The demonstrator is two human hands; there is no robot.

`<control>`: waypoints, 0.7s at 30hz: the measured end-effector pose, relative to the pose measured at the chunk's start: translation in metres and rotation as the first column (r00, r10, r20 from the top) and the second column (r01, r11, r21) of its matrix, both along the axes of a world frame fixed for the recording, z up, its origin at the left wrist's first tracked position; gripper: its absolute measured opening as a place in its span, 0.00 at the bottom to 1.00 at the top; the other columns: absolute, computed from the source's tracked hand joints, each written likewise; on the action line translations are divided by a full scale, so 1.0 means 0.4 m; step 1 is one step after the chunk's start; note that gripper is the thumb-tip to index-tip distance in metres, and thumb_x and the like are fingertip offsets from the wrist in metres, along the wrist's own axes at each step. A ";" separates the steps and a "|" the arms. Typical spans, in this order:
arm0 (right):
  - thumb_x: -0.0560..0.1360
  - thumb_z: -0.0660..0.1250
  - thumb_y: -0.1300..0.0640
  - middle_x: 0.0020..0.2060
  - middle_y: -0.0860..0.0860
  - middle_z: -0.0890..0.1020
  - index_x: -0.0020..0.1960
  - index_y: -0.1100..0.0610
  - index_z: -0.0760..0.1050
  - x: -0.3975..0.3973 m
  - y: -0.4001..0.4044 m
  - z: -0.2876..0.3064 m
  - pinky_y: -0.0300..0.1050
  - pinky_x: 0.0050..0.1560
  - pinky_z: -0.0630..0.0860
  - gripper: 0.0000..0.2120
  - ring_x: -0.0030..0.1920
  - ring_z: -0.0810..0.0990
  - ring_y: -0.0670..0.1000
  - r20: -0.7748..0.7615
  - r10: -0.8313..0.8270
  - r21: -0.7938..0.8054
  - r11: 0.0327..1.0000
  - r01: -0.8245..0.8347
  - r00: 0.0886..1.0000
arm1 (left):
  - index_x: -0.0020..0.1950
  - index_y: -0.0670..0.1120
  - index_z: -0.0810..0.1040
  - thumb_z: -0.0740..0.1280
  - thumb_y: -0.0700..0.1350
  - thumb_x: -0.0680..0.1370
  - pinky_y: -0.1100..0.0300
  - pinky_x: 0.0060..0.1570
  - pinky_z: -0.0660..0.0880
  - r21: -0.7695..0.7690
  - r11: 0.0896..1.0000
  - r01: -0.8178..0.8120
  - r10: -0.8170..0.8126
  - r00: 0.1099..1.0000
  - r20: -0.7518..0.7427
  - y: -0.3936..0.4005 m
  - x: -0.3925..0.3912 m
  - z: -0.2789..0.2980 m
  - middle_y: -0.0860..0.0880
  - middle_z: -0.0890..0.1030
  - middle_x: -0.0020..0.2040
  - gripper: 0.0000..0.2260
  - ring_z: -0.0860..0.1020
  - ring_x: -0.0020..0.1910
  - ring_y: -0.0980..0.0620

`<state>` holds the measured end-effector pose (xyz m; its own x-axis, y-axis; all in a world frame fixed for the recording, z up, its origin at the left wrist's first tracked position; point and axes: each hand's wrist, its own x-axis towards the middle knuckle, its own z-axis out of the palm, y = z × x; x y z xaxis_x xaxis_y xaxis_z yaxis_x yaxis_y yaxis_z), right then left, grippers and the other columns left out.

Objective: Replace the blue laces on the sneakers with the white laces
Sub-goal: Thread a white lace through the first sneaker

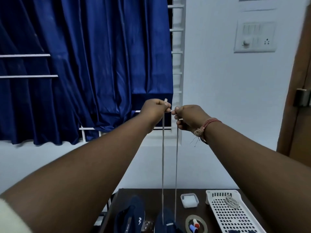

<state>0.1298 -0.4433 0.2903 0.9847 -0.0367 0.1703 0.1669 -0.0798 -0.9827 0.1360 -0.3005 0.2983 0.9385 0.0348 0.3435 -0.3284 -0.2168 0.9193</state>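
I see both arms raised high in front of the curtain. The left hand [155, 107] has its grip clamped on one end of the white lace [162, 157], fingers curled round it with the tip poking out above the fist. The right hand [188, 117] pinches the other end, its grip likewise closed on the lace. The two hands sit just beside each other, nearly touching at the fingertips. A red thread band [207, 126] circles the right wrist, with frayed ends hanging.

From the hands the lace drops in two near-parallel strands down to the right-hand blue sneaker [165, 221] at the bottom edge; where it enters the shoe is blurred and I cannot tell which eyelets it runs through. The other blue sneaker [130, 214] lies just to its left on the dark desk [151, 194].

To the right of the shoes stands a small white lidded box [189, 200], and nearer me a roll of tape [196, 223] with small coloured items in its hole. A white perforated basket [234, 219] sits further right, holding a coiled pale lace [232, 201].

Behind everything hang the blue curtain [84, 64], a white window grille [176, 64], a wall switch panel [255, 37] and a brown door [299, 98].
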 end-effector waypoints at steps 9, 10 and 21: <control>0.82 0.61 0.58 0.35 0.57 0.75 0.45 0.63 0.78 0.008 -0.001 0.008 0.44 0.33 0.77 0.12 0.31 0.73 0.53 0.065 -0.019 0.011 1.000 0.018 0.998 | 0.51 0.44 0.83 0.66 0.44 0.82 0.57 0.41 0.77 -0.161 0.986 -0.053 0.068 0.994 0.090 -0.026 0.012 0.050 0.49 0.86 0.44 0.07 0.76 0.36 0.54; 0.81 0.62 0.58 0.35 0.57 0.75 0.45 0.63 0.78 0.010 -0.004 0.006 0.44 0.33 0.77 0.12 0.31 0.73 0.53 0.071 -0.026 0.011 1.000 0.025 0.997 | 0.51 0.43 0.83 0.65 0.44 0.82 0.56 0.41 0.77 -0.143 0.988 -0.059 0.070 0.995 0.072 -0.029 0.014 0.045 0.48 0.86 0.43 0.08 0.76 0.36 0.53; 0.82 0.60 0.62 0.30 0.54 0.73 0.40 0.61 0.74 0.054 -0.010 0.099 0.42 0.28 0.73 0.12 0.27 0.70 0.50 0.106 -0.153 0.140 0.981 0.138 0.983 | 0.52 0.38 0.83 0.67 0.41 0.82 0.64 0.32 0.74 -0.123 0.984 -0.128 0.123 0.991 -0.043 -0.039 0.026 0.007 0.42 0.86 0.46 0.07 0.75 0.30 0.54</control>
<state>0.1515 -0.4474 0.3297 0.9412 -0.2075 0.2666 0.2760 0.0169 -0.9610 0.1464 -0.3163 0.3009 0.9355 0.1938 0.2955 -0.2725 -0.1367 0.9524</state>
